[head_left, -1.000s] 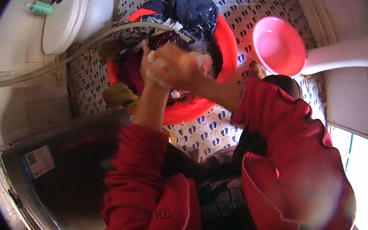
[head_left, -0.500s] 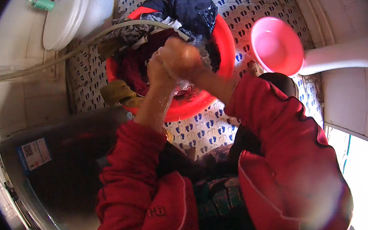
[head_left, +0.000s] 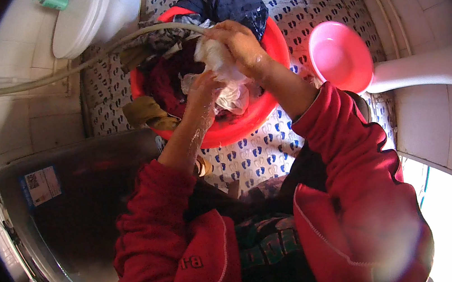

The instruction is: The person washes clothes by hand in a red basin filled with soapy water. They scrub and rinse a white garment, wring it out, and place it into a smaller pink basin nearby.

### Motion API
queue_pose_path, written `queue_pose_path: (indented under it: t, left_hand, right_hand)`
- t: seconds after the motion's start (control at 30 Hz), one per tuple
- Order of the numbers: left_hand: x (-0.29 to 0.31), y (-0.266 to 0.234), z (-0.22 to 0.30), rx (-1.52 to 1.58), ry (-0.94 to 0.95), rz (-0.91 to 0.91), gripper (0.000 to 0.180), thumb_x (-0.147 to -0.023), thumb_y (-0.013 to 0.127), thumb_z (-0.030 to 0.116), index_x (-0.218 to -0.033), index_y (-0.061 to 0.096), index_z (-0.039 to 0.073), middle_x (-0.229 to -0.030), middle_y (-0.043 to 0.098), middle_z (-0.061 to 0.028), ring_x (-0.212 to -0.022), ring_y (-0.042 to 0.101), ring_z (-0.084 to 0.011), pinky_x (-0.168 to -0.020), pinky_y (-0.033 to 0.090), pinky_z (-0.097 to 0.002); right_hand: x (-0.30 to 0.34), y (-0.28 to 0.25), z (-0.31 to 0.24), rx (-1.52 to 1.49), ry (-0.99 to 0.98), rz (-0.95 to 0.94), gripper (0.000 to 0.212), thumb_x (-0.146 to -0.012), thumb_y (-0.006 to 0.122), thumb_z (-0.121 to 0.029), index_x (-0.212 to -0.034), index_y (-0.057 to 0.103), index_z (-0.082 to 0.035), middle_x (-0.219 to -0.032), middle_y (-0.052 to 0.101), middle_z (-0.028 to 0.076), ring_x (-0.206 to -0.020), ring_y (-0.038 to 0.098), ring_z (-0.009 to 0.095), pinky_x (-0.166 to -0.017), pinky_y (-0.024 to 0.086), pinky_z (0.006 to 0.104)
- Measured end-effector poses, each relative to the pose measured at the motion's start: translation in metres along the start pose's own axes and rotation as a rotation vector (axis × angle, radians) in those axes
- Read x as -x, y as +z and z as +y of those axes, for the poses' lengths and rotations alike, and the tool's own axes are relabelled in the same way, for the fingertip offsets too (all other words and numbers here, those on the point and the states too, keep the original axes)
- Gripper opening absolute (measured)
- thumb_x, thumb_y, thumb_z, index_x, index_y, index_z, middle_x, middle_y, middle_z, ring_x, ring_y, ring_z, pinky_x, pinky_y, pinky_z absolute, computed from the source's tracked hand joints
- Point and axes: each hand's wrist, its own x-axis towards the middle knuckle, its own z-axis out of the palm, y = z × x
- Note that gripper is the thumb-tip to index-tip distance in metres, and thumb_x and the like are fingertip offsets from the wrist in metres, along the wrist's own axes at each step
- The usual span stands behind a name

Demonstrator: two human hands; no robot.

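A wet white cloth (head_left: 217,60) hangs spread between my two hands over a red basin (head_left: 275,39). My right hand (head_left: 241,44) grips its upper right part, its fingertips close to the end of a pale hose (head_left: 129,38). Whether they touch the hose I cannot tell. Lower and to the left, my left hand (head_left: 205,89) is closed on the cloth's near edge. Dark red clothing (head_left: 163,86) lies in the basin beneath. Dark garments (head_left: 238,12) are heaped on its far rim, and a brownish-yellow cloth (head_left: 148,114) drapes over the left rim.
A pink basin (head_left: 335,65) is at the right, against a white pedestal (head_left: 420,67). Far left stands a white toilet (head_left: 82,23); nearer on the left is a dark appliance (head_left: 87,208) with a label. The patterned tile floor (head_left: 251,163) shows around the red basin.
My hands were clasped together over the basin; now they are apart, the right one farther off. The white cloth has come into view, opened out between them.
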Motion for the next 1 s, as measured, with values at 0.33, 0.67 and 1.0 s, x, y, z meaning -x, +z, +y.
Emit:
queue_pose_path:
  t: [0.33,0.67,1.0]
  left_hand:
    - [-0.020,-0.008,0.045,0.317,0.211,-0.222,0.041,-0.100,0.057,0.022,-0.131,0.057,-0.004,-0.124,0.066,-0.0166,-0.115,0.064,-0.0307,-0.104,0.048,-0.0463]
    - [-0.031,-0.032,0.048,0.500,0.057,-0.185,0.052,-0.103,0.054,0.037,-0.134,0.056,-0.005,-0.134,0.062,-0.0193,-0.128,0.058,-0.0338,-0.113,0.042,-0.0502]
    - [-0.059,-0.040,-0.007,0.597,-0.124,-0.522,0.052,-0.103,0.052,0.058,-0.125,0.066,0.012,-0.126,0.067,-0.0124,-0.121,0.062,-0.0348,-0.102,0.052,-0.0511]
  right_hand:
    - [-0.004,-0.034,0.029,0.318,-0.218,-0.348,0.057,-0.082,0.068,-0.002,-0.137,0.056,0.001,-0.124,0.066,0.012,-0.116,0.064,0.023,-0.102,0.051,0.0369]
    - [-0.024,-0.065,0.111,0.374,-0.021,-0.101,0.042,-0.073,0.075,0.004,-0.114,0.069,-0.005,-0.099,0.073,0.009,-0.091,0.070,0.021,-0.081,0.056,0.0349]
    - [0.040,0.021,0.029,0.276,-0.346,-0.290,0.041,-0.068,0.066,0.007,-0.108,0.063,-0.003,-0.102,0.068,0.013,-0.097,0.069,0.029,-0.083,0.056,0.0405]
